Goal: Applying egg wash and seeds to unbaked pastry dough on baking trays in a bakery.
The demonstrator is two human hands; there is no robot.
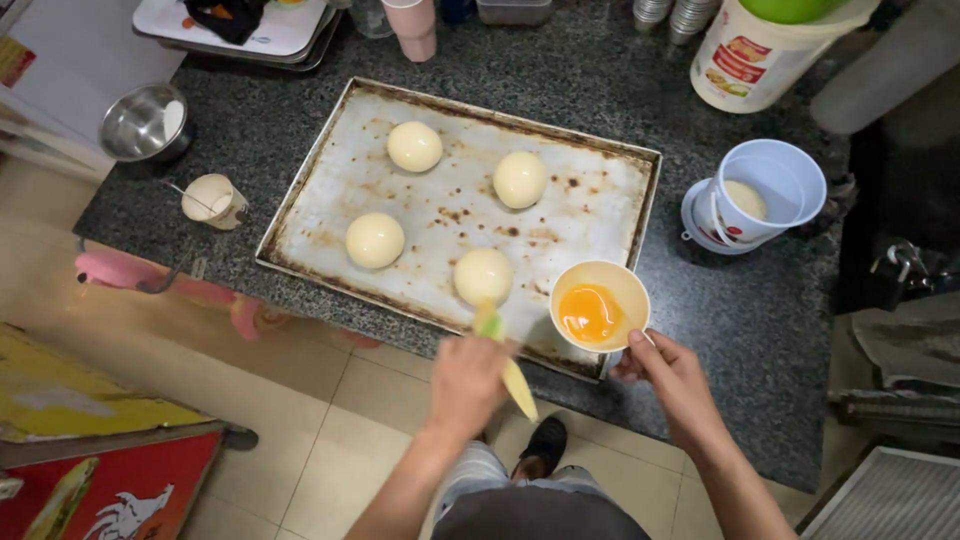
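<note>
Dark granite counter [600,80], left hand [468,380] clamped on yellow brush [505,360] touching dough ball [483,275], right hand [668,372] gripping egg bowl [600,305]

We see a worn metal baking tray [330,180], its matt surface stained and blotched with burnt brown marks. On it sit smooth, pale dough balls [414,146] with a soft sheen. The counter [620,90] is dark speckled stone, slightly polished. A glossy plastic bowl [630,290] holds shiny beaten egg [588,312]. A small steel bowl [140,122] gleams.
</note>
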